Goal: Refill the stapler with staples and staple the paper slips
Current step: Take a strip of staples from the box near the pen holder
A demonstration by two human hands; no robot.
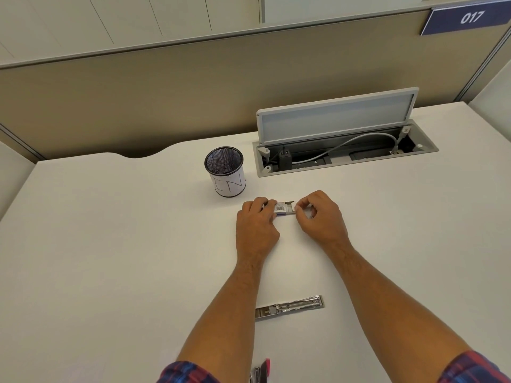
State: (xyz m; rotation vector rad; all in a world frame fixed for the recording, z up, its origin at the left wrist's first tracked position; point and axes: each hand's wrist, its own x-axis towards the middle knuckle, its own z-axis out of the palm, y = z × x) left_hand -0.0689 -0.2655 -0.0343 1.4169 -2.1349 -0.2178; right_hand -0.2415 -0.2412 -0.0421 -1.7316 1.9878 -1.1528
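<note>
Cardboard staple box (282, 208) lying left-right, left hand (255, 222) gripping sleeve, right hand (320, 217) fingers (300, 208) pinching tray end

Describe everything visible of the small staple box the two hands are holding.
The small white cardboard staple box bears a barcode label on top and a bluish lower edge. Its inner tray is slid out to the right, open and greyish; any contents are too small to tell. It lies lengthwise just above the white desk, in front of the mesh cup. The left hand grips the sleeve end; the right hand pinches the tray end.
</note>
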